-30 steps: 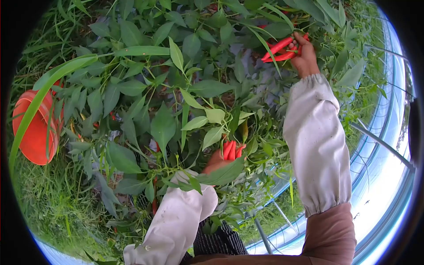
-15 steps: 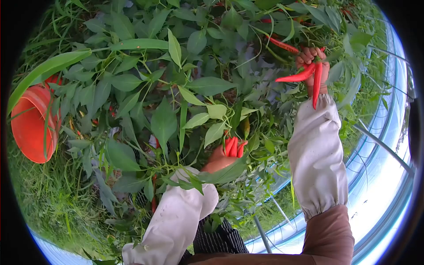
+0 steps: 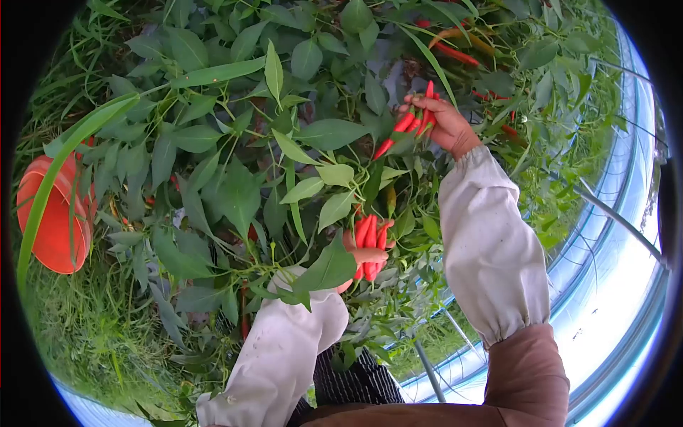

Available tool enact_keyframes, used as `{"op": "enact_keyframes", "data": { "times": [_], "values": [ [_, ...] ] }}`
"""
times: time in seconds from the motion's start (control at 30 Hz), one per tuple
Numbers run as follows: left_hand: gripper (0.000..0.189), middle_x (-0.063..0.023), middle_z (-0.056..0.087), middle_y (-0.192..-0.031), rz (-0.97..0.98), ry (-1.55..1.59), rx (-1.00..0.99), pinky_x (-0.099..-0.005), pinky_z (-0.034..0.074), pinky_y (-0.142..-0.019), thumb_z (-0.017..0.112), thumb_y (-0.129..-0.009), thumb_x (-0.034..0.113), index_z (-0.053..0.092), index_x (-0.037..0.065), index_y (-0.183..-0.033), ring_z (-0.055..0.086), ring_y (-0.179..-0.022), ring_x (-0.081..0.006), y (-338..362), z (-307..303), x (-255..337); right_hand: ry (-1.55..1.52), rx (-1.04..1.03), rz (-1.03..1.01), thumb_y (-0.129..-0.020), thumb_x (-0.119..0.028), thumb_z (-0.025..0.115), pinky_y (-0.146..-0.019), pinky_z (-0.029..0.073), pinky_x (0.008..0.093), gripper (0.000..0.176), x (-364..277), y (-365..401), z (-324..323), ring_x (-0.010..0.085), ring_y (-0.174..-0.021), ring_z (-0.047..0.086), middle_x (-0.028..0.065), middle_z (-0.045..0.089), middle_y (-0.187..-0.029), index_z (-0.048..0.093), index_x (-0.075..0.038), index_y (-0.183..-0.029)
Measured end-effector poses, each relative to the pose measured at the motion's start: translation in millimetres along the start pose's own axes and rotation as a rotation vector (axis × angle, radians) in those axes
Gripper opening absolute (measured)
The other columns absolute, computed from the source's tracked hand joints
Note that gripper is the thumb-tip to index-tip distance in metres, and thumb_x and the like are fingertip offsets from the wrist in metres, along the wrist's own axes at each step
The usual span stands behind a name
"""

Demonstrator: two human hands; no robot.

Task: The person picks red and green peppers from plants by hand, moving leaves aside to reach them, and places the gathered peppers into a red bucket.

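Observation:
Several red chili peppers [image 3: 368, 242] are bunched in my left hand [image 3: 348, 260], its fingers wrapped round them and partly hidden by a leaf. Higher up and to the right, my right hand [image 3: 449, 128] grips another few red chili peppers [image 3: 407, 127] with their tips poking out past the fingers. Both forearms wear white sleeve covers. Leafy pepper plants [image 3: 242, 192] surround the two hands. Beyond my right hand, more red chilies [image 3: 455, 53] hang among the leaves.
An orange-red bucket [image 3: 53, 228] lies tipped on its side at the far left, behind a long grass blade [image 3: 67, 167]. Tall grass [image 3: 107, 334] grows below it. On the right run metal poles [image 3: 619, 220] and pale blue plastic sheeting [image 3: 590, 306].
My right hand has moved left and slightly down, towards my left hand, with its chilies. My left hand has turned, so that more of its bunch shows.

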State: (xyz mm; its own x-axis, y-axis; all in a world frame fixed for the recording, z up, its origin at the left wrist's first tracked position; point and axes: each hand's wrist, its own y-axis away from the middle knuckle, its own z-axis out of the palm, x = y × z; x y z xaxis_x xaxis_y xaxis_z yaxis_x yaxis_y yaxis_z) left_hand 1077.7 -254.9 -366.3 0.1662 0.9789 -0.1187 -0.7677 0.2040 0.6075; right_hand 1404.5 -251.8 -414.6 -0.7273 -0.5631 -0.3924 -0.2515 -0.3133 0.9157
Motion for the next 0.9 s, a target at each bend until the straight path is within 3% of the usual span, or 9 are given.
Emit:
{"op": "enact_keyframes", "data": {
  "times": [0.1,0.17,0.23,0.33,0.47,0.53,0.63,0.7,0.9],
  "values": [
    [0.065,-0.0094,0.048,-0.138,-0.157,0.042,0.037,-0.0347,0.052,-0.081,0.064,-0.073,-0.005,0.044,0.004,-0.134,0.058,-0.113,-0.0262,2,6,10,-0.162,0.185,-0.178,-0.09,-0.009,0.062,-0.077,0.055,0.0399,0.018,0,-24,-31,0.0248,-0.075,0.063,0.0089,0.062,-0.081,0.061,0.002,-0.104],
    [0.065,-0.0094,0.048,-0.138,-0.096,0.004,0.035,-0.0349,0.052,-0.081,0.063,-0.073,-0.005,0.044,0.004,-0.134,0.058,-0.113,-0.0263,1,8,8,-0.259,0.31,-0.326,-0.09,-0.009,0.061,-0.075,0.055,0.0405,0.014,-15,-41,-52,0.0246,-0.072,0.061,0.0084,0.061,-0.079,0.062,0.001,-0.1],
    [0.065,-0.0095,0.048,-0.138,-0.038,-0.035,0.032,-0.035,0.052,-0.081,0.063,-0.073,-0.005,0.044,0.004,-0.134,0.058,-0.113,-0.0264,0,7,6,-0.528,0.646,-0.495,-0.091,-0.01,0.061,-0.069,0.054,0.0409,0.005,-33,-53,-64,0.0209,-0.064,0.056,0.0042,0.055,-0.07,0.059,-0.006,-0.088],
    [0.065,-0.01,0.048,-0.138,-0.021,-0.02,-0.002,-0.0355,0.053,-0.081,0.064,-0.072,-0.005,0.045,0.004,-0.134,0.058,-0.114,-0.0269,0,2,5,-0.893,0.464,-0.668,-0.09,-0.01,0.064,-0.067,0.053,0.0389,0.013,-54,-67,-87,0.0193,-0.063,0.056,0.0014,0.054,-0.067,0.056,-0.01,-0.08],
    [0.066,-0.0103,0.048,-0.139,-0.118,0.058,0.017,-0.0358,0.053,-0.08,0.064,-0.072,-0.005,0.045,0.003,-0.134,0.058,-0.114,-0.0272,-1,-3,3,-0.99,0.51,-0.626,-0.087,-0.01,0.065,-0.059,0.052,0.0363,0.013,-76,-73,-79,0.0182,-0.06,0.053,-0.0001,0.054,-0.066,0.058,-0.014,-0.078],
    [0.066,-0.0103,0.048,-0.139,-0.203,0.133,0.031,-0.036,0.053,-0.08,0.064,-0.072,-0.005,0.044,0.003,-0.134,0.058,-0.114,-0.0273,-5,-9,-3,-0.972,0.474,-0.654,-0.086,-0.007,0.064,-0.059,0.051,0.0357,0.013,-76,-81,-97,0.0174,-0.06,0.052,-0.0011,0.053,-0.065,0.057,-0.015,-0.079],
    [0.067,-0.0104,0.047,-0.14,-0.056,0.034,0.055,-0.037,0.054,-0.08,0.065,-0.072,-0.005,0.044,0.003,-0.135,0.058,-0.114,-0.0275,-8,-15,-15,-0.873,0.571,-0.739,-0.083,-0.002,0.065,-0.057,0.05,0.0349,0.015,-81,-67,-105,0.0165,-0.057,0.051,-0.0013,0.051,-0.063,0.056,-0.013,-0.079],
    [0.068,-0.0106,0.047,-0.141,-0.033,-0.022,0.029,-0.0384,0.054,-0.08,0.065,-0.072,-0.004,0.043,0.004,-0.136,0.057,-0.115,-0.0278,1,1,-1,-0.673,0.524,-0.539,-0.085,-0.006,0.064,-0.055,0.05,0.0333,0.009,-81,-45,-111,0.0158,-0.055,0.05,-0.0004,0.05,-0.062,0.057,-0.011,-0.082],
    [0.068,-0.0102,0.047,-0.14,-0.042,-0.018,0.016,-0.0402,0.054,-0.08,0.066,-0.073,-0.001,0.043,0.004,-0.136,0.056,-0.116,-0.0267,6,16,8,-0.416,0.514,-0.434,-0.088,-0.011,0.062,-0.056,0.051,0.0329,0.017,-74,60,-91,0.0149,-0.049,0.052,0.0005,0.053,-0.06,0.054,-0.01,-0.074]
  ]
}}
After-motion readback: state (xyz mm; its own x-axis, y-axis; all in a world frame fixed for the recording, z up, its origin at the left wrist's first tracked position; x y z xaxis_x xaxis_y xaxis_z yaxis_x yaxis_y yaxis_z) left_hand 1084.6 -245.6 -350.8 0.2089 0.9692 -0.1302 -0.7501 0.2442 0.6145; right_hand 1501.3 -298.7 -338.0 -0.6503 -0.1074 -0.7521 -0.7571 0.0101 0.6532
